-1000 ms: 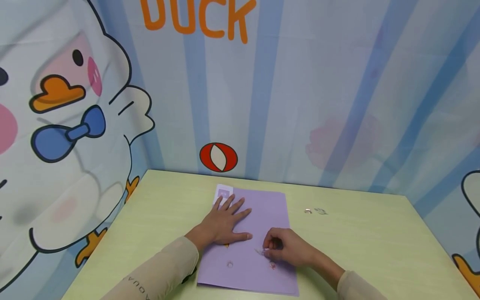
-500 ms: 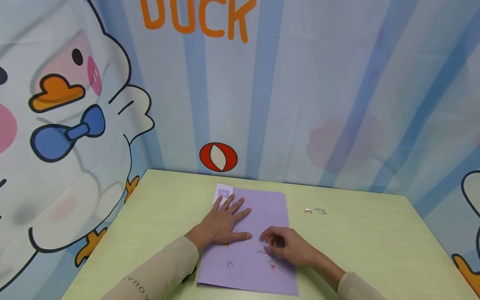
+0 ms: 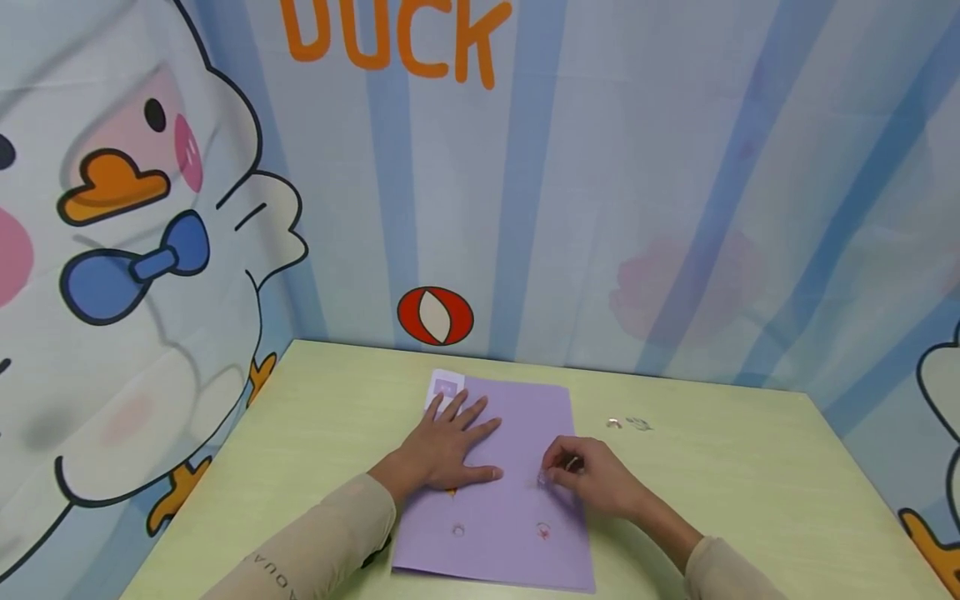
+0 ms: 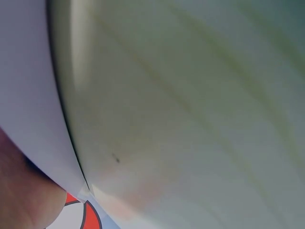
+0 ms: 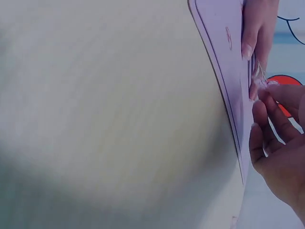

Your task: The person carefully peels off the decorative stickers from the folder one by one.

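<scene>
A purple folder [image 3: 525,417] lies on the table. My left hand [image 3: 446,450] rests on it with fingers spread. My right hand [image 3: 596,479] pinches a small clear sticker with a purple print [image 3: 542,480] between thumb and fingertips, over the folder's right half. In the right wrist view the sticker [image 5: 263,83] sticks out from the fingertips. Below lie a red-printed sticker [image 3: 543,531] and a pale round one [image 3: 458,529]. A bit of an orange sticker [image 3: 452,492] shows under my left thumb; the remainder is hidden. In the left wrist view only the folder's edge and part of my hand appear.
Two small stickers, one brownish [image 3: 614,423] and one grey [image 3: 639,424], lie on the pale yellow table [image 3: 720,467] right of the folder. A white label [image 3: 447,385] marks the folder's top left corner. A cartoon duck backdrop [image 3: 480,208] hangs behind the table.
My right hand has lifted the purple-printed sticker and shifted up and slightly right; its fingers were looser half a second ago. The red-printed sticker now shows more fully. My left hand stays put.
</scene>
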A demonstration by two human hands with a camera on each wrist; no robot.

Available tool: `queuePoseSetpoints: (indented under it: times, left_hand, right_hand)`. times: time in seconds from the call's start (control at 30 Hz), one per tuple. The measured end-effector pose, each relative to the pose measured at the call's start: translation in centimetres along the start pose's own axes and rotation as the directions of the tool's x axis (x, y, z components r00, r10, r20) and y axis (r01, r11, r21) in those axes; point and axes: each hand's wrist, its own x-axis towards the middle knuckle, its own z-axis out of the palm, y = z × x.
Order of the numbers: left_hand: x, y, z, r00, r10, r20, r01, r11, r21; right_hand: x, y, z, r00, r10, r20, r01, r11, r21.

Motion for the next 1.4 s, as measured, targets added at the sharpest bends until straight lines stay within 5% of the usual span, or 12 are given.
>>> queuePoseSetpoints:
  times: [0.2, 0.7, 1.0, 1.4]
  left_hand:
    - [-0.2, -0.2, 0.0, 1.000, -0.003, 0.001, 0.003, 1.000, 0.015]
    - [-0.5, -0.2, 0.2, 1.000, -0.002, 0.006, 0.002, 1.000, -0.007]
    - [-0.5, -0.1, 0.1, 1.000, 0.009, 0.008, -0.009, 1.000, -0.009]
    - [-0.1, -0.1, 0.0, 1.000, 0.015, -0.006, -0.015, 1.000, -0.007]
  right_hand:
    - [0.2, 0.1, -1.2, 0.994, -0.032, -0.109, 0.028, 0.999, -0.042]
    - [-0.1, 0.9, -4.9, 0.981, -0.012, -0.192, -0.005, 0.996, -0.088]
    - [-0.4, 2.7, -6.2, 0.952, -0.014, -0.307, -0.016, 0.996, -0.093]
    - [-1.5, 4.7, -8.6, 0.908, 0.081, -0.411, -0.143, 0.982, -0.123]
